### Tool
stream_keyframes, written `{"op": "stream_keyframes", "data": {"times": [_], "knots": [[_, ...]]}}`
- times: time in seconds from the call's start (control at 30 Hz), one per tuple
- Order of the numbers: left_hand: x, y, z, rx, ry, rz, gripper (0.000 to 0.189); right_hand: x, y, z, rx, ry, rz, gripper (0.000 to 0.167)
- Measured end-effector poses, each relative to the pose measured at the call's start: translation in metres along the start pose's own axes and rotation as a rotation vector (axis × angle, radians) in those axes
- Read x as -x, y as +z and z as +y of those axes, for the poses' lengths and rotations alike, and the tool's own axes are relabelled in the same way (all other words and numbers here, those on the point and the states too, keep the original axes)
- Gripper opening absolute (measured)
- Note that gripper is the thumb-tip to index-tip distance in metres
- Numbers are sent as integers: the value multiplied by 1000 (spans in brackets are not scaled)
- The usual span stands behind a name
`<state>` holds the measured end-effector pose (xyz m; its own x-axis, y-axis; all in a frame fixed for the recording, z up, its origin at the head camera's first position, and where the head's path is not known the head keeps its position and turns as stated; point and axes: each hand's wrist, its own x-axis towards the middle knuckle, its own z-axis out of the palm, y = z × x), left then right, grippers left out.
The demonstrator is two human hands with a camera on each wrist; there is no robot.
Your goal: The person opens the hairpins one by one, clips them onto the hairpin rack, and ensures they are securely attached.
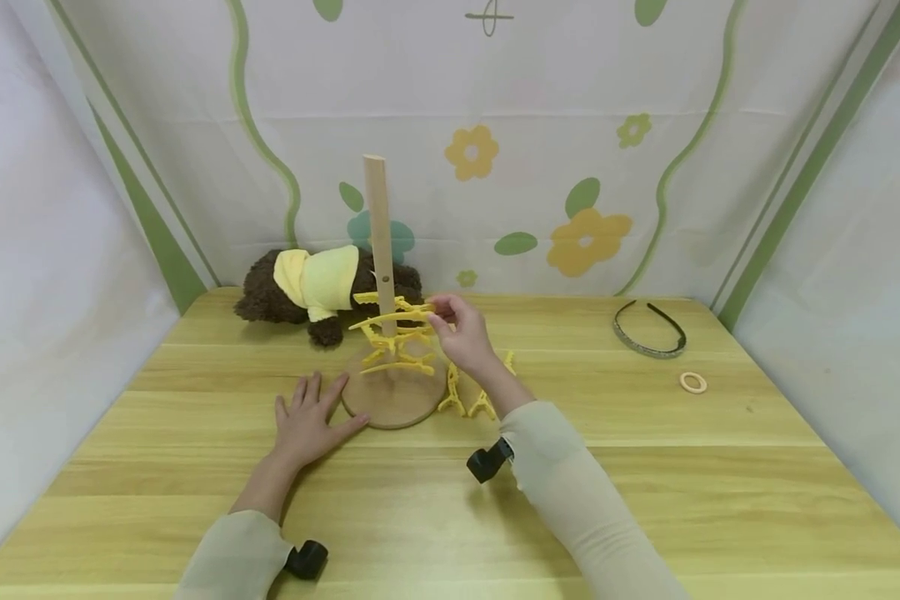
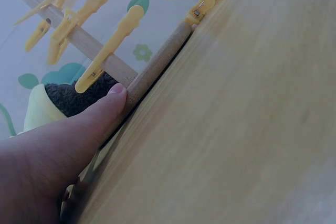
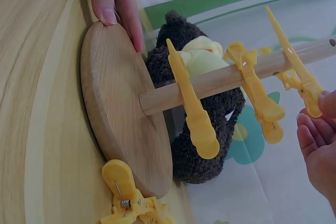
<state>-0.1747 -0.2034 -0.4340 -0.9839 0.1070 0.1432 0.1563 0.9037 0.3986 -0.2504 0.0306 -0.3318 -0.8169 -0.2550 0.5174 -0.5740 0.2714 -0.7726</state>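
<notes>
A wooden post [image 1: 379,225] stands upright on a round wooden base [image 1: 393,408]. Several yellow hair clips [image 3: 195,114] are clamped across the lower post at different heights. My right hand [image 1: 461,333] pinches the end of the uppermost yellow clip [image 3: 302,74] between thumb and fingers, with that clip lying across the post. My left hand [image 1: 303,425] lies spread on the table at the base's left side. In the left wrist view, its thumb [image 2: 107,103] touches the rim of the base, right by the foot of the post.
Loose yellow clips [image 1: 452,392] lie right of the base, partly behind my right forearm. Behind the post, a dark brown plush toy [image 1: 262,287] in a yellow top lies on its side. A headband [image 1: 648,350] and a pale ring [image 1: 693,383] are at the table's right.
</notes>
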Motion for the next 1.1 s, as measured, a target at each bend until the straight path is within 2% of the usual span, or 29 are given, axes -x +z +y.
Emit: {"op": "stream_keyframes", "data": {"times": [0.4,0.53,0.77,1.1], "knots": [[-2,1,1,-1,7,5,81,4,-2,-3,-31,11,-59,22],[-1,-1,0,-2,1,1,81,4,-4,-3,-30,-25,-81,24],[0,-1,0,0,-1,-9,82,11,-13,-37,-52,-28,-123,25],[0,-2,1,1,-1,-12,82,12,-16,-38,-66,-29,-148,33]]}}
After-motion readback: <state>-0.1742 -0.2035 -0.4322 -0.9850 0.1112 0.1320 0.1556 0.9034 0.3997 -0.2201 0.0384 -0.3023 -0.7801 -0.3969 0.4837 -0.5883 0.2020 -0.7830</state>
